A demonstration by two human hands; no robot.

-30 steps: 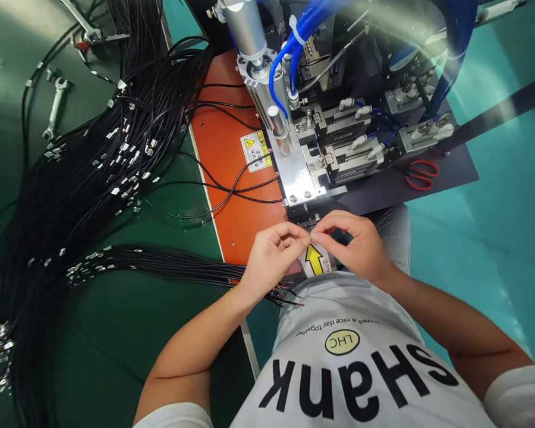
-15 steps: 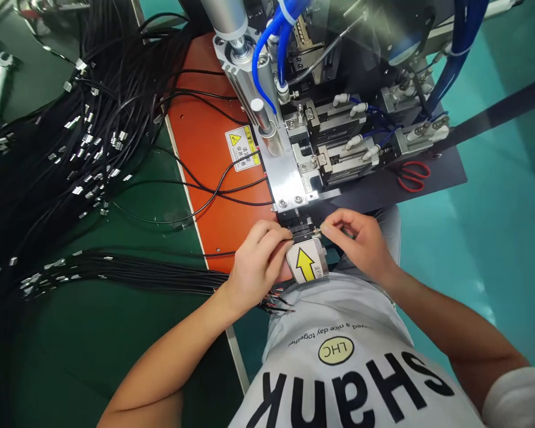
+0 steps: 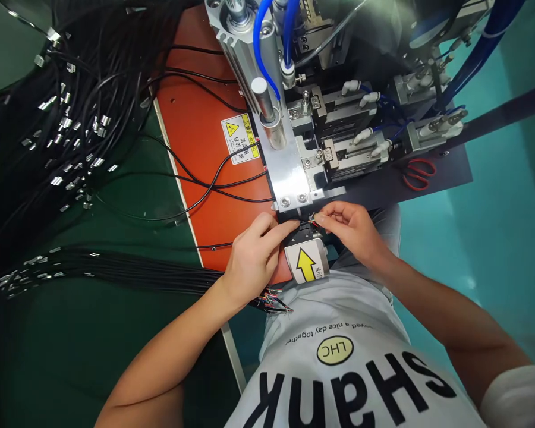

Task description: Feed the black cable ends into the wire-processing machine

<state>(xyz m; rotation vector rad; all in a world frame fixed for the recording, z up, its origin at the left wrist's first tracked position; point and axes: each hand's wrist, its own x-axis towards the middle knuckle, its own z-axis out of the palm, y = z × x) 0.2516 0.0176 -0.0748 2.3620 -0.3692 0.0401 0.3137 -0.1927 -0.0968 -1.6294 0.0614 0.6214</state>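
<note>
My left hand (image 3: 254, 252) is closed, with its thumb and index finger at a black cable (image 3: 214, 245) that runs in from the left. The index fingertip presses down on the small black fixture (image 3: 299, 235) at the front of the machine. My right hand (image 3: 350, 229) pinches thin coloured wires (image 3: 312, 219) at the cable's end, just right of the left fingertip. What lies under the fingertips is too small to make out. Right below the fixture is a white cover (image 3: 307, 261) with a yellow arrow.
Above my hands stands a metal press head (image 3: 289, 172) with blue air hoses (image 3: 261, 47). Red-handled scissors (image 3: 419, 173) lie on the dark plate at right. Bundled cables (image 3: 160, 276) with stripped ends and a heap of black cables (image 3: 80, 125) with metal plugs cover the green table.
Both hands have moved slightly upward toward the press head with the cable end. My left index finger has stretched forward onto the fixture. The view has shifted a little.
</note>
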